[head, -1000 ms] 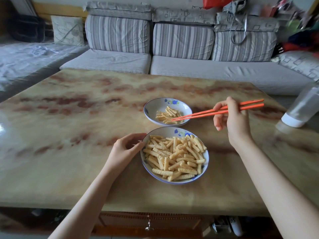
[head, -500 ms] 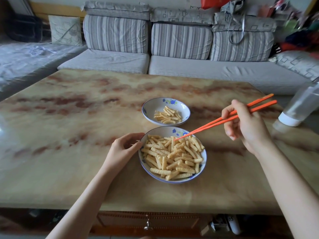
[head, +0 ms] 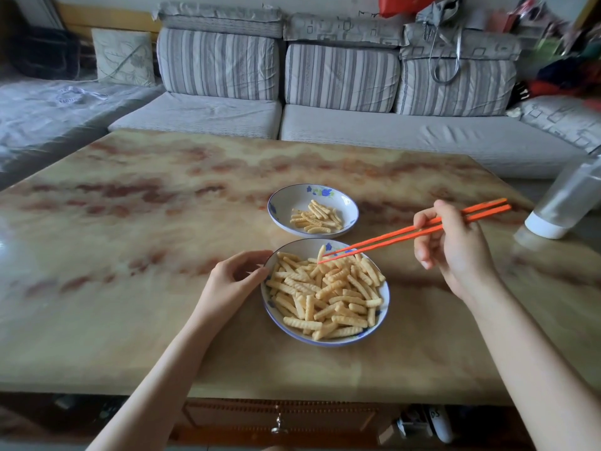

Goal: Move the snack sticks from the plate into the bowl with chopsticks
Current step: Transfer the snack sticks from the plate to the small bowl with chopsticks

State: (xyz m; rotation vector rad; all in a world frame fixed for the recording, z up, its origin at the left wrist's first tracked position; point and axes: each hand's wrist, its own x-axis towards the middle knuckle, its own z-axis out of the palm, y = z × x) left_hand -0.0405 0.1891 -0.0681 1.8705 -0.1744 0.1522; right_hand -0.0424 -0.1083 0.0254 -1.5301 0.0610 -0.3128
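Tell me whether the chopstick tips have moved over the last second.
Yes. The chopsticks in the right hand swung toward the person: their tips left the far bowl and now sit over the far side of the near plate.

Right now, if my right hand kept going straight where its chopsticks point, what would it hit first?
Probably the snack sticks heaped on the near plate: the right hand aims its chopsticks down at that pile's far edge, though depth is unclear.
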